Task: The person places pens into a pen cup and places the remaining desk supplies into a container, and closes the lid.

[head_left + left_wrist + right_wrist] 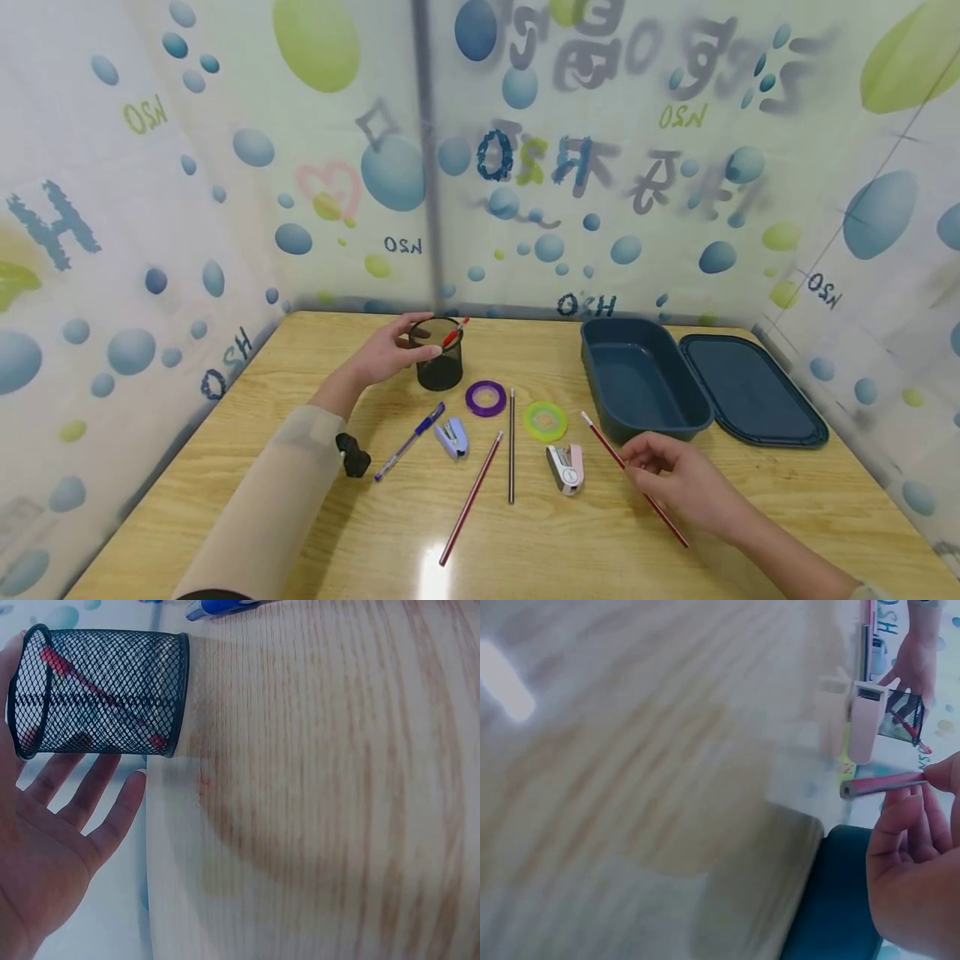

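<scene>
A black mesh pen cup (439, 371) stands upright at the back of the table with a red pen (455, 332) leaning in it. My left hand (386, 352) holds the cup near its rim, thumb in front and forefinger behind; in the left wrist view the other fingers (116, 817) spread beside the mesh. Between thumb and fingertips my right hand (675, 479) pinches a dark red pencil (604, 440), its white-tipped end pointing away, in front of the blue box. Seen from the right wrist, the pencil's (881, 784) blunt end faces the camera.
Between the hands lie a blue pen (410, 442), lilac stapler (452, 438), purple tape roll (486, 398), yellow-green tape roll (545, 421), pink-and-white stapler (566, 468), another red pencil (472, 498) and a dark pencil (512, 450). At right sit a blue box (637, 383) and its lid (753, 389).
</scene>
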Motion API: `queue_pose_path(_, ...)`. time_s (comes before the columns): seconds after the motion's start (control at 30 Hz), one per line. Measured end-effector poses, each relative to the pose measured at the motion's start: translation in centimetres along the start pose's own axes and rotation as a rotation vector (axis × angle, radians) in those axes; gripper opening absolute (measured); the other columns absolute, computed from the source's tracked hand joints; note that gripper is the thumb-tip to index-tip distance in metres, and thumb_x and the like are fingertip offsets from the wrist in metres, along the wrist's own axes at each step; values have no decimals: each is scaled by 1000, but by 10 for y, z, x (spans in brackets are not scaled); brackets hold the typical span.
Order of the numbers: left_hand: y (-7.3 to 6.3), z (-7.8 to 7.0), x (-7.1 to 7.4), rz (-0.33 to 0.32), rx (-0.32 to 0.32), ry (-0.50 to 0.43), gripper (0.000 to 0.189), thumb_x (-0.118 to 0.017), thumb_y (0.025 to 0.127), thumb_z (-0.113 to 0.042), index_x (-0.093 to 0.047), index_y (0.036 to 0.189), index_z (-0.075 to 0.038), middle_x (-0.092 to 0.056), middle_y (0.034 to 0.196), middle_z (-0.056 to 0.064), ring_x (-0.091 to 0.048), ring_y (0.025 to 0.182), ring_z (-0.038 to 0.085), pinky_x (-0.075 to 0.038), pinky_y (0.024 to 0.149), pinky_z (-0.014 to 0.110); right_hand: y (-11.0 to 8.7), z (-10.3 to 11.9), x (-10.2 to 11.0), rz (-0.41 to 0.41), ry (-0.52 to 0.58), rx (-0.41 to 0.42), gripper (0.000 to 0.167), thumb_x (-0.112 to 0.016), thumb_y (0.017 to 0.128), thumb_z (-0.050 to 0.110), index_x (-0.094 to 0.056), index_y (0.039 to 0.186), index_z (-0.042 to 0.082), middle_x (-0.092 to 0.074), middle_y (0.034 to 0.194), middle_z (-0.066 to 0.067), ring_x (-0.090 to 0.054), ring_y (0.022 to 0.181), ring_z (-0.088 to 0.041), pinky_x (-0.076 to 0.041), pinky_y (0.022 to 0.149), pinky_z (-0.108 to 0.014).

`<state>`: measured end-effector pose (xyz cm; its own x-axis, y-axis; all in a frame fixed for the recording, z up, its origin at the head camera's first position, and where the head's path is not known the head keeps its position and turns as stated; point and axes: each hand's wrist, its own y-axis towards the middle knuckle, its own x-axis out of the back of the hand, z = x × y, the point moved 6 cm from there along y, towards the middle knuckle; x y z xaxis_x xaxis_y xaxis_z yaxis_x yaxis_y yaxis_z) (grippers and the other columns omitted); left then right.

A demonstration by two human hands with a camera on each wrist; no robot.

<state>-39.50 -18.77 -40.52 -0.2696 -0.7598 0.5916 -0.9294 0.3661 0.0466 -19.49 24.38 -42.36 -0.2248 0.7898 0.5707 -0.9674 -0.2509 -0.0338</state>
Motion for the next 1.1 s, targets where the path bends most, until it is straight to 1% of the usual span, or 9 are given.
queue_pose_path(0.03, 0, 0, 0, 0, 1, 0, 81, -76, 103, -52, -38, 171, -29, -56, 160, 17, -63, 137, 42, -56, 108, 55, 1, 3, 0, -4, 7, 11, 20, -74, 103, 13, -74, 121, 5, -72, 102, -6, -62, 86, -8, -54, 73, -25)
queue_pose_path(0.2, -1, 0, 2, -4, 1, 6, 81, -76, 102, -52, -39, 170, -30, -56, 160, 17, -63, 137, 43, -56, 108, 56, 6, 17, 1, 12, 66, 15, 31, -73, 106, 17, -69, 133, 3, -73, 109, -14, -63, 81, -13, -54, 59, -29)
queue_pose_path(0.3, -1, -1, 2, -7, 1, 10, 81, -77, 102, -53, -40, 170, -30, -57, 160, 17, -63, 137, 42, -57, 108, 55, 10, 27, 0, 32, 95, 22, 36, -73, 108, 21, -66, 139, 4, -73, 109, -20, -64, 78, -20, -54, 54, -32)
queue_pose_path(0.4, -2, -2, 2, -6, 1, 10, 81, -77, 102, -53, -40, 170, -29, -57, 160, 17, -64, 136, 42, -57, 108, 55, 15, 38, 0, 36, 107, 53, 38, -72, 108, 21, -65, 140, 4, -72, 108, -22, -65, 79, -27, -56, 56, -35)
queue_pose_path(0.47, -2, -3, 2, -5, 4, 8, 82, -77, 102, -53, -40, 171, -28, -57, 159, 17, -64, 136, 42, -57, 108, 56, 19, 45, 0, 29, 123, 55, 37, -73, 107, 20, -65, 140, 5, -72, 109, -22, -66, 79, -28, -57, 57, -35)
queue_pose_path(0.67, -2, -2, 2, -3, 6, 12, 82, -77, 102, -53, -40, 170, -29, -57, 160, 16, -63, 136, 42, -57, 109, 56, 35, 68, -1, -10, 145, 60, 38, -77, 105, 21, -64, 139, 10, -71, 120, -18, -73, 87, -25, -59, 58, -37)
queue_pose_path(0.87, -2, -2, 2, -1, 10, 8, 82, -77, 101, -53, -40, 170, -29, -57, 160, 16, -63, 134, 41, -57, 108, 55, 56, 91, -3, -36, 164, 108, 37, -76, 105, 19, -62, 138, 9, -73, 118, -16, -77, 89, -18, -62, 61, -39)
queue_pose_path(1.0, -2, -1, 2, -4, 14, 9, 83, -77, 101, -55, -40, 170, -28, -57, 160, 16, -63, 134, 41, -57, 107, 55, 73, 103, -7, -56, 197, 135, 33, -75, 106, 21, -63, 134, 9, -73, 116, -15, -80, 96, -18, -64, 65, -42)
queue_pose_path(1.1, -2, 0, 2, -5, 15, 10, 83, -77, 101, -55, -40, 170, -27, -58, 159, 16, -63, 134, 41, -57, 107, 54, 86, 110, -9, -82, 213, 147, 27, -74, 108, 24, -64, 130, 11, -74, 117, -16, -78, 100, -18, -66, 71, -42)
